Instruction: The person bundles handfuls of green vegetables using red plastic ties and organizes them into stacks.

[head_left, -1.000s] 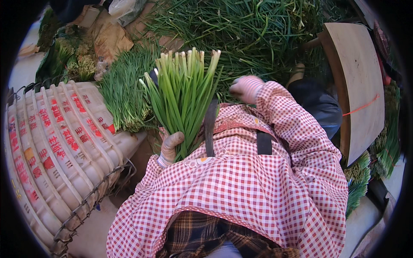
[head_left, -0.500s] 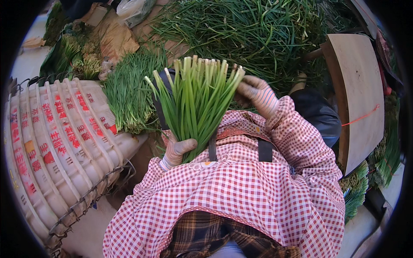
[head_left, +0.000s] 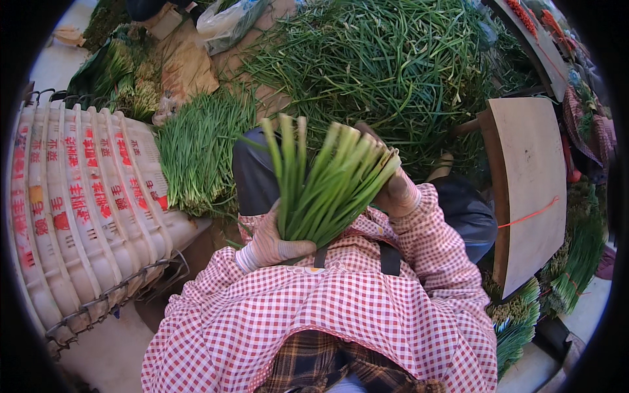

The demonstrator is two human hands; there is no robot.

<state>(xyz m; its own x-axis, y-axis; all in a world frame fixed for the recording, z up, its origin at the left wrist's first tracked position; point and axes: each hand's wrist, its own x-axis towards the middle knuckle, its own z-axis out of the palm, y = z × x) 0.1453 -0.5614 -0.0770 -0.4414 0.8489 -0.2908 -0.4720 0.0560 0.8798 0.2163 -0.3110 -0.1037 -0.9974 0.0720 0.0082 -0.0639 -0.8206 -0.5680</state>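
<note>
Held before my lap is a fanned bunch of garlic chives (head_left: 327, 196), pale cut ends upward and green leaves slanting down. My left hand (head_left: 272, 242), in a light glove, is closed around its lower part, thumb across the front. At the upper right side of the bunch, my gloved right hand (head_left: 398, 191) is closed against the stems near their cut ends; several of its fingers are hidden behind them. A few stems on the left stand apart from the rest.
A large heap of loose chives (head_left: 386, 65) lies ahead. Aligned chives (head_left: 206, 150) rest beside a white plastic crate (head_left: 92, 196) on my left. A wooden board (head_left: 529, 190) stands at right, with tied bunches (head_left: 576, 262) beyond it. A plastic bag (head_left: 229, 25) lies at the far left.
My right hand has come in from beside the bunch onto its upper right side. The bunch is lower and leans right, its left stems splaying apart. The whole view has shifted slightly.
</note>
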